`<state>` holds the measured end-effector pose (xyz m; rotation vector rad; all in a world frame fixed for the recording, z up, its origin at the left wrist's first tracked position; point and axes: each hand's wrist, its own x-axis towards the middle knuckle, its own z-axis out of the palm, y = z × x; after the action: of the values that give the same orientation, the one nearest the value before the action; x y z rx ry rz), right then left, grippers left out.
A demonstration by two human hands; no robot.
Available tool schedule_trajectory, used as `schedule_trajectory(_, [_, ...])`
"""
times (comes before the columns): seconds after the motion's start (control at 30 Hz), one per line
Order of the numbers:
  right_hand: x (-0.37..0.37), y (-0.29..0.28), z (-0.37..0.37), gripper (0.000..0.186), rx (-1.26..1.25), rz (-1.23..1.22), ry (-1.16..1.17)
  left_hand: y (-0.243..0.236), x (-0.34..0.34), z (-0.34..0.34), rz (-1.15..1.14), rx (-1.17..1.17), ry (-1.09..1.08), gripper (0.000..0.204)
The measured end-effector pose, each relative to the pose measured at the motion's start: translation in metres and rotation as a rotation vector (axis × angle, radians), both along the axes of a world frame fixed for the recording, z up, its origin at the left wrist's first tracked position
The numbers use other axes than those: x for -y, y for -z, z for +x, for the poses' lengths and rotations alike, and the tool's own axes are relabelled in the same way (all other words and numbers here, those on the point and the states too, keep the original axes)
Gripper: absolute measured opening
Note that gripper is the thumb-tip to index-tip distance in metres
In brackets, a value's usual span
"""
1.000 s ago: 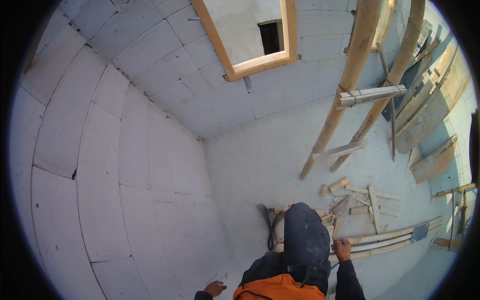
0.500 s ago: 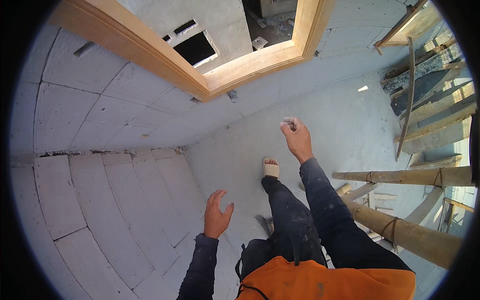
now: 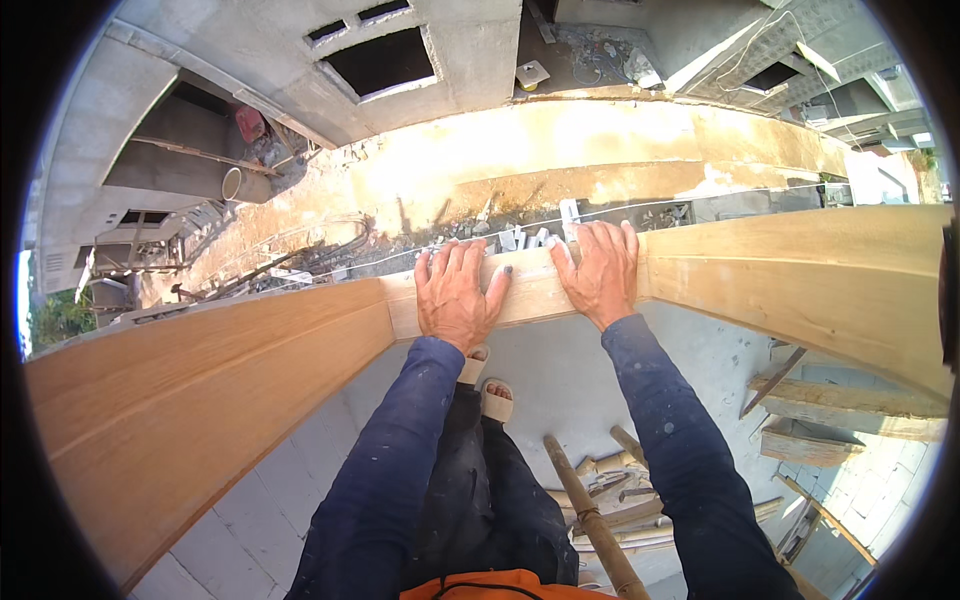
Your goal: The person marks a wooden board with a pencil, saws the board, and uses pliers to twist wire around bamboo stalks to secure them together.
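Observation:
My left hand [image 3: 460, 295] and my right hand [image 3: 597, 275] rest side by side on the pale wooden window sill [image 3: 527, 290], fingers hooked over its far edge and gripping it. Wide wooden side jambs [image 3: 180, 400] run from the sill toward the rim on both sides. Below the sill my feet in cream slides [image 3: 497, 400] show on the grey floor [image 3: 540, 365].
Beyond the opening are rubble [image 3: 505, 235], a sunlit dirt strip [image 3: 450, 150] and unfinished grey buildings [image 3: 470, 60]. Inside are bamboo poles [image 3: 575, 490], planks [image 3: 840, 395] leaning at the right and a light block wall [image 3: 260, 505].
I have moved up to the window, and my view now looks out through it. Both hands, earlier in the air, are now on the sill, gripping it.

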<state>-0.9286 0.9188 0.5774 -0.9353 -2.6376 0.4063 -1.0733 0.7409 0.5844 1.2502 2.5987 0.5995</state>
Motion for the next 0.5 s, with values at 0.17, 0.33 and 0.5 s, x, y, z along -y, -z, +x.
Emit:
schedule_trajectory(0.17, [-0.004,0.000,-0.008,0.036,0.042,-0.118,0.012,-0.001,-0.003,-0.006,-0.073,0.046,-0.013,0.051])
schedule_trajectory(0.33, [-0.021,-0.005,-0.008,0.035,0.031,-0.195,0.055,-0.010,-0.023,-0.008,-0.112,0.050,0.019,0.045])
schedule_trajectory(0.5, [-0.042,-0.017,0.006,0.036,0.055,-0.231,0.084,-0.021,-0.052,0.004,-0.170,0.118,0.002,0.038])
